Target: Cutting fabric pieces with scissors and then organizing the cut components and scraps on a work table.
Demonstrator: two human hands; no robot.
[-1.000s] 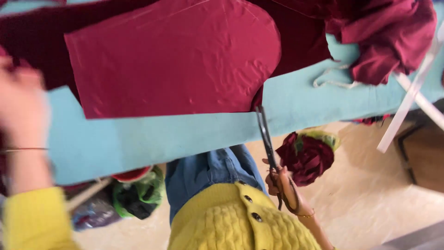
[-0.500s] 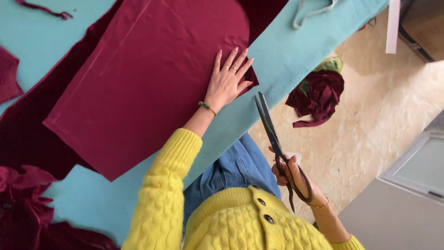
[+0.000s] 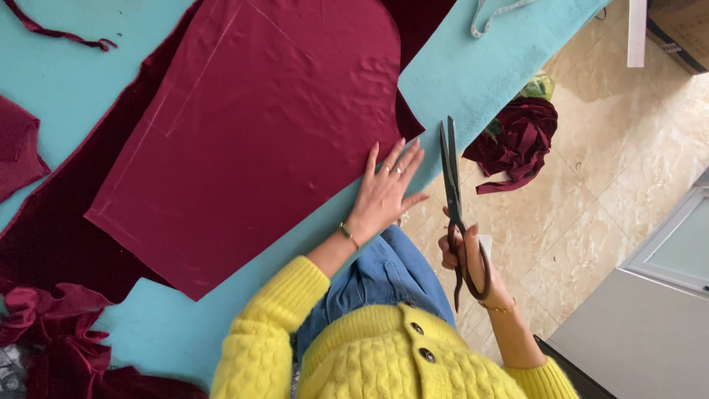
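My left hand point(image 3: 388, 191) lies flat, fingers spread, on the near edge of a large dark red fabric piece point(image 3: 251, 133) with a rounded end, spread over the turquoise table point(image 3: 473, 81). My right hand point(image 3: 465, 247) grips the handles of long dark scissors point(image 3: 452, 185), blades nearly closed and pointing away from me, just off the table's edge to the right of my left hand. The blades are not touching the fabric.
Darker red velvet point(image 3: 44, 236) lies under the cut piece, with bunched red scraps at the lower left point(image 3: 52, 332). A heap of red scraps point(image 3: 517, 140) sits on the tiled floor. A grey cabinet point(image 3: 650, 310) stands at the right. A cord point(image 3: 495, 15) lies on the table's far end.
The view has swung, so the fabric looks more upright in frame. My left hand stays flat on the fabric's edge. The scissors in my right hand have turned to point more straight ahead.
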